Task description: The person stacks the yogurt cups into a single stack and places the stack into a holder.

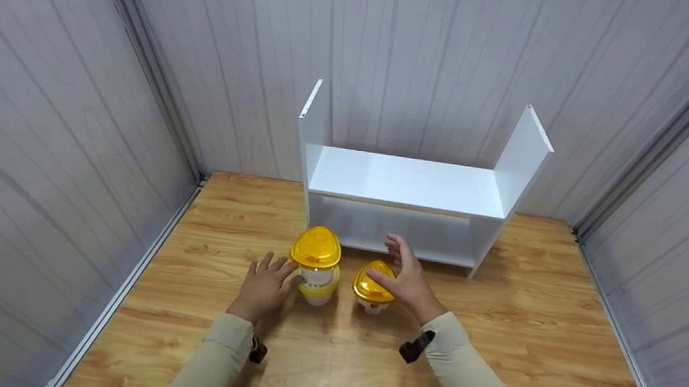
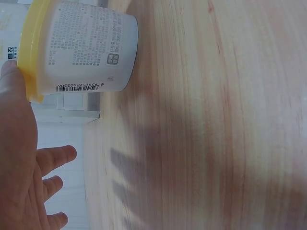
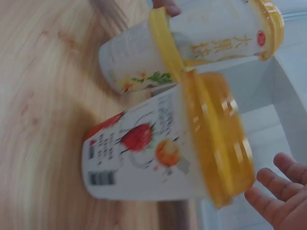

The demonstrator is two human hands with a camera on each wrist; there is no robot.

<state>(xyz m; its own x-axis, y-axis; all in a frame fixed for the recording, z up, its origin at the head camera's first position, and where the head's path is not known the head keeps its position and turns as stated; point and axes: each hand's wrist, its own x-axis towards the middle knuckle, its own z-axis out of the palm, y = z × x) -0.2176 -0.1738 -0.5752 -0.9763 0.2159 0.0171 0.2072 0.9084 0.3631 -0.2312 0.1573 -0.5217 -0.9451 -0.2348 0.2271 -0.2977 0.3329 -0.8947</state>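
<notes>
Two white yogurt-type cups stand stacked, the upper cup (image 1: 317,248) with a translucent yellow lid, the lower cup (image 2: 91,50) with a yellow rim and small print over a barcode. My left hand (image 1: 264,289) is just left of this stack with fingers spread, its thumb (image 2: 10,79) right at the yellow rim. To the right stands a single cup (image 3: 148,148), printed with a strawberry and an orange fruit, under a domed yellow lid (image 3: 223,139). My right hand (image 1: 412,284) is beside it, fingers and thumb apart, the thumb overlapping the lid in the head view.
Behind the cups stands a white two-level shelf (image 1: 411,182) with tall side panels. Everything rests on a wood-grain tabletop (image 1: 229,222). Pale panelled walls (image 1: 382,58) enclose the back and both sides.
</notes>
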